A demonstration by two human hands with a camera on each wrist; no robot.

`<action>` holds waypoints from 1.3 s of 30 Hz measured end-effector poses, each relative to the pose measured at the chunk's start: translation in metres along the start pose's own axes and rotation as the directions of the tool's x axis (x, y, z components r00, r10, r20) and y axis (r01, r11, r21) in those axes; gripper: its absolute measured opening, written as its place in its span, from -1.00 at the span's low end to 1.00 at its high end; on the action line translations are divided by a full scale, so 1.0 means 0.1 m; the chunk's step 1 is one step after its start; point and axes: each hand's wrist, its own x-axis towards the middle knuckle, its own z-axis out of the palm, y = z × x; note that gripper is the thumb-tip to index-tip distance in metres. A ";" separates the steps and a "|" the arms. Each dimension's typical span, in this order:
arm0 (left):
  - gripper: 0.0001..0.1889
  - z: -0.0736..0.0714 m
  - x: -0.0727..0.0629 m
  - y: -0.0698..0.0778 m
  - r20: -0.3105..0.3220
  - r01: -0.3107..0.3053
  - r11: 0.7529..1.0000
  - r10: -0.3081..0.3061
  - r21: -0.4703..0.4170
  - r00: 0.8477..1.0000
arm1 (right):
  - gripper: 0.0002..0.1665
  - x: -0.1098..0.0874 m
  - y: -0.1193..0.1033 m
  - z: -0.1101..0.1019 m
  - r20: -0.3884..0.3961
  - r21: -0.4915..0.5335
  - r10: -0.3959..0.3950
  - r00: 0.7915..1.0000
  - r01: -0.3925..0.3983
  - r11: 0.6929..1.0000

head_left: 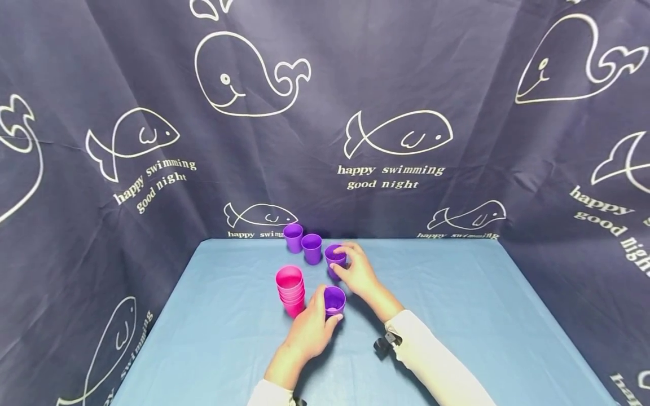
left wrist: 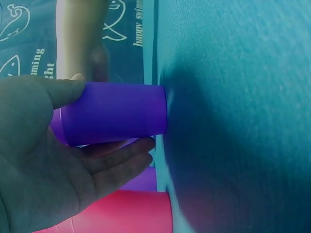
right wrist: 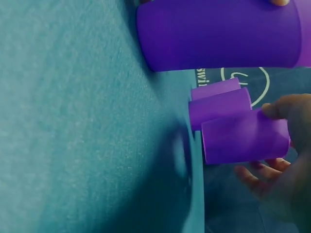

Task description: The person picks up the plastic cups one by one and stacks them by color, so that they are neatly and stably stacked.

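The fingers of the left hand curl round the near purple cup, with the stacked pink cups just to their left; those of the right hand grip the far purple cup. Left of these right fingers, two more purple cups stand toward the back edge, where the bench meets the dark curtain. Room is widest right of both hands' fingers.

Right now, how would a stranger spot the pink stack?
On the blue table, find the person's left hand. Just beyond and to its left stands a pink stack of nested cups. Only it is pink; its neighbours are purple cups.
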 end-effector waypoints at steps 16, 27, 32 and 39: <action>-0.32 0.02 0.01 -0.03 0.000 -0.002 1.000 0.002 0.007 1.000 | -0.19 -0.15 -0.16 -0.13 -0.033 0.208 0.177 0.984 -0.166 0.964; -0.30 0.02 0.01 -0.03 0.000 0.002 1.000 -0.002 0.021 1.000 | -0.22 -0.18 -0.27 -0.22 -0.051 0.340 0.196 0.979 -0.168 0.925; -0.29 -0.01 0.02 -0.02 0.009 0.004 1.000 -0.004 0.014 1.000 | -0.23 -0.19 -0.33 -0.29 -0.046 0.358 0.189 0.981 -0.160 0.920; -0.28 -0.03 0.01 -0.01 0.037 0.025 1.000 -0.025 0.004 0.999 | -0.24 -0.26 -0.42 -0.35 -0.053 0.418 0.184 0.981 -0.146 0.897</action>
